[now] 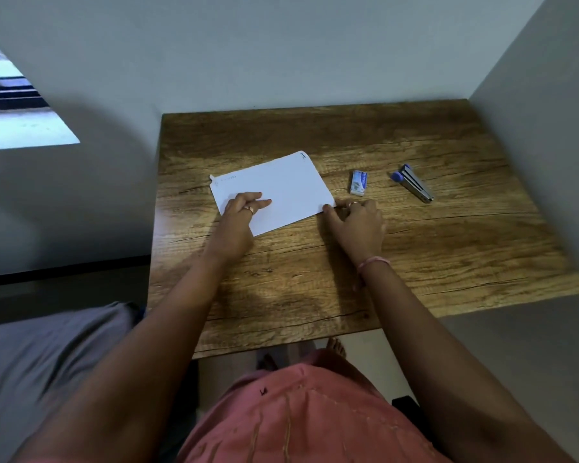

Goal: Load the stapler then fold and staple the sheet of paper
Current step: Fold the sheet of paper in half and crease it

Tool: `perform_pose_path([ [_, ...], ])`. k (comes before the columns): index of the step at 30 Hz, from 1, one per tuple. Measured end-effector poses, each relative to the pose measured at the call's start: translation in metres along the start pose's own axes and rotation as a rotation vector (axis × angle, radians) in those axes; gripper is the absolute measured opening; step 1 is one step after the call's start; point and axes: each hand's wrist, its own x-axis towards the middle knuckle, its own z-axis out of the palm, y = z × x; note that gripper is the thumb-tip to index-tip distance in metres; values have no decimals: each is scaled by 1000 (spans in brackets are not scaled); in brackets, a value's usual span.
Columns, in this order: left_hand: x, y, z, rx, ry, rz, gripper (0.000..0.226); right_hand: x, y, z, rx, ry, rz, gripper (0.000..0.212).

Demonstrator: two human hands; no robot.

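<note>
The folded sheet of paper lies flat on the wooden table, left of the table's centre. Its long axis runs diagonally, from the near-left corner under the left hand up toward the far-right corner. The far long edge shows a second layer offset slightly beneath the top layer, visible at the far-left corner. Faint print sits near that corner, too small to read.

The left hand rests on the near-left part of the sheet. Its fingers are extended and held close together, pointing right along the sheet and pressing it flat. A ring is on one finger.

The right hand is at the sheet's near-right corner. Its fingertips touch the corner edge, with the fingers bent at the knuckles. Whether they pinch the paper or only press on it cannot be determined. A ring is on one finger, and a pink band circles the wrist.

The staple box lies flat to the right of the sheet, apart from it, with its long axis running roughly toward and away from the person. It appears closed; contents are not visible.

The stapler lies further right, well apart from the sheet. Its long axis runs diagonally, with the blue end pointing far-left and the metal end pointing near-right.
</note>
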Motion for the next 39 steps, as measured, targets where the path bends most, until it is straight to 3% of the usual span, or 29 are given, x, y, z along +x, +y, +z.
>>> perform_pose_path([
  [2, -1, 0, 2, 16, 36, 1, 78, 2, -10, 2, 57, -11, 13, 55],
  [7, 2, 0, 2, 118, -44, 27, 78, 12, -24, 0, 272, -102, 109, 48],
  [12, 2, 1, 4, 115, -40, 12, 77, 13, -29, -8, 642, -195, 194, 16],
  [16, -2, 4, 4, 114, 90, -9, 59, 9, -25, -14, 1017, -320, 307, 22],
  [19, 0, 3, 2, 29, 216, -145, 38, 12, -19, -25, 1122, -337, 327, 18],
  [24, 1, 13, -8, -10, 303, -279, 33, 32, -9, -57, 1251, -271, 311, 26],
  [26, 10, 27, -9, -181, 369, -363, 26, 41, -4, -70, 1288, -272, 292, 31],
  [29, 26, 62, -19, -812, 355, -538, 35, 52, 0, -85, 1264, -307, 234, 17],
  [30, 31, 70, -20, -978, 333, -542, 45, 55, 2, -88, 1268, -313, 217, 13],
  [32, 36, 85, -18, -1022, 294, -448, 62, 63, 5, -95, 1274, -315, 200, 8],
  [36, 41, 103, -9, -788, 294, -215, 44, 77, 16, -108, 1290, -290, 195, 13],
  [39, 44, 110, -11, -704, 138, -172, 33, 88, 27, -114, 1287, -275, 195, 22],
])
